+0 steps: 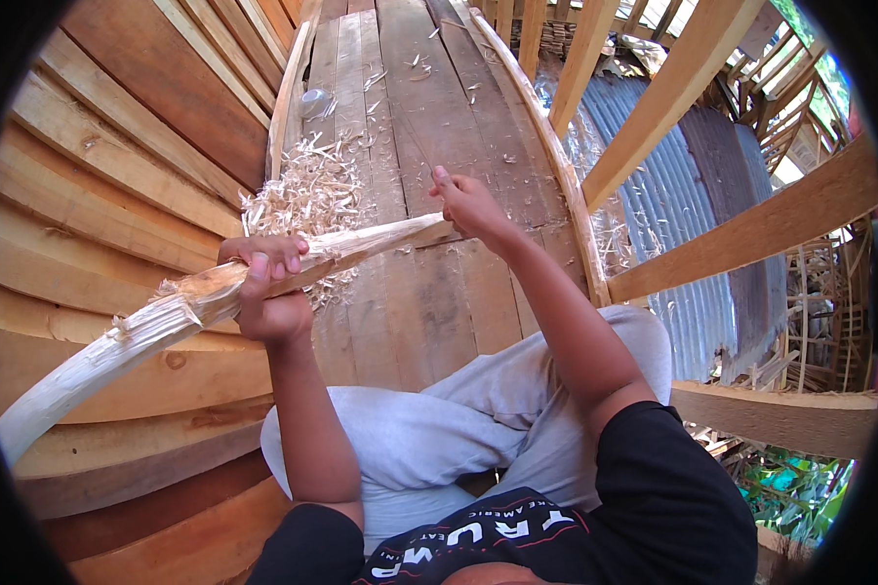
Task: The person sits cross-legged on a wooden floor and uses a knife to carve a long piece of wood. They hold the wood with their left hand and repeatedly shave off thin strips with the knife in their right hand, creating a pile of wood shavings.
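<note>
Your left hand (262, 304) was wrapped around the pale wooden pole (371, 242), while your right hand (473, 207) was closed on a thin tool (419, 145).

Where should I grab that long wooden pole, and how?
Probably around the middle of the pole, from the near side, where the left hand holds it. It's long and gently curved, so a middle grip should balance better than an end. I'd keep off the frayed bit left of the hand, which looks splintery.
</note>
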A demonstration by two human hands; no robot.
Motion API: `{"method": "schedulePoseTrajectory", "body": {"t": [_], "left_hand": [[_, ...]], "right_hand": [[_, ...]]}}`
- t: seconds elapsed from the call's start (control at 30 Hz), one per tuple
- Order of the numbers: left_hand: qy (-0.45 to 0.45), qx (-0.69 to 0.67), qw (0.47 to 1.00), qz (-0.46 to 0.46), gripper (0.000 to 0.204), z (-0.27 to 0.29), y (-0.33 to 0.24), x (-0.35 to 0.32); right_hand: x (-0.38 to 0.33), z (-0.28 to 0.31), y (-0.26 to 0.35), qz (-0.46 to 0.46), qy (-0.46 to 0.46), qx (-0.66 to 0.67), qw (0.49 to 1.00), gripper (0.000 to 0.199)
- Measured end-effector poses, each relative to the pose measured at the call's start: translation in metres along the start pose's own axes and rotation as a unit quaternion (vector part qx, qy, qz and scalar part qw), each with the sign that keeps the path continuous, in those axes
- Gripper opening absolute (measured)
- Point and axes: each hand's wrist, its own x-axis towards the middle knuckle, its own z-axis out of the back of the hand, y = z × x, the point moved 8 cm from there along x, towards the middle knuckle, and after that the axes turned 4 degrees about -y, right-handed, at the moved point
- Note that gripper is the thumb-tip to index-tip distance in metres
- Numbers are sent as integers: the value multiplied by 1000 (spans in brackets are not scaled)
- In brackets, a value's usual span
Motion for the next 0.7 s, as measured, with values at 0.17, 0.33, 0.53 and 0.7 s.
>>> {"method": "schedulePoseTrajectory", "body": {"t": [0.17,0.33,0.53,0.7], "left_hand": [[59,-22,998,1,17,-5,-2,0],[151,-83,985,1,18,-10,-3,-6],[189,-75,979,18,21,2,2,-3],[181,-90,979,15,21,3,0,2]], "right_hand": [[-1,5,-32,-33,-69,-300,951,70],[-29,-26,-7,-11,-58,-312,948,60],[-41,-34,15,42,-58,-334,940,51],[-28,-5,-20,37,-136,-398,906,48]]}}
